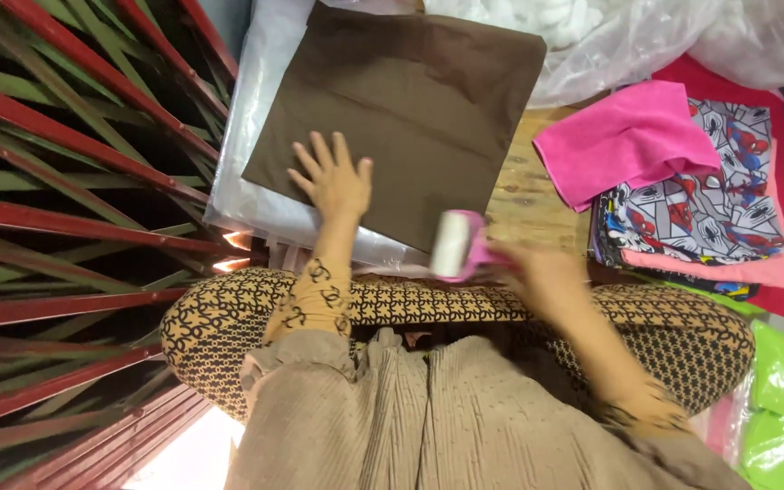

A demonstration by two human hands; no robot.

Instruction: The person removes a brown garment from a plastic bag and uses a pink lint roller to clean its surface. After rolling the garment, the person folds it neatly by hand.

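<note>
left hand: we see it flat, fingers spread, palm down on the brown fabric, gripping nothing.
right hand: closed round the pink handle of a lint roller; blurred.
roller: white drum at the brown fabric's near edge.
brown fabric: square, lying on clear plastic sheeting over a wooden table.
right side: folded pink cloth atop a stack of cartoon-print fabric.
</note>
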